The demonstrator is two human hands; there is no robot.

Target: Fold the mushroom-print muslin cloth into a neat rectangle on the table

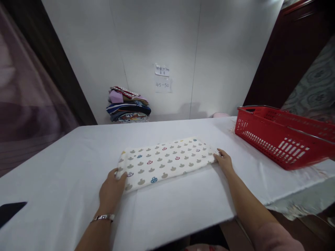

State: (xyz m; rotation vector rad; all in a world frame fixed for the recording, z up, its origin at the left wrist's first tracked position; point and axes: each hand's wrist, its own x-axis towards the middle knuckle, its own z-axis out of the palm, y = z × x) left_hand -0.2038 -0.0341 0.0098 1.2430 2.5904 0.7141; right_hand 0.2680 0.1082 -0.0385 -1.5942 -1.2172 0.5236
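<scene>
A folded white cloth [167, 158] printed with grey, red and blue mushroom shapes lies as a long flat strip on the white-covered table [178, 209]. At its left end, my left hand [112, 186] grips the edge, thumb on top and fingers curled round the side. My right hand [223, 160] pinches the right end near the front corner, with the fingertips partly hidden by the fabric. A metal bracelet [103, 218] circles my left wrist.
A stack of folded cloths [128, 106] stands at the back against the wall. On the right sits a red plastic basket [277, 136]. Paper signs [163, 79] hang on the wall. A dark flat object [12, 211] lies at the left edge.
</scene>
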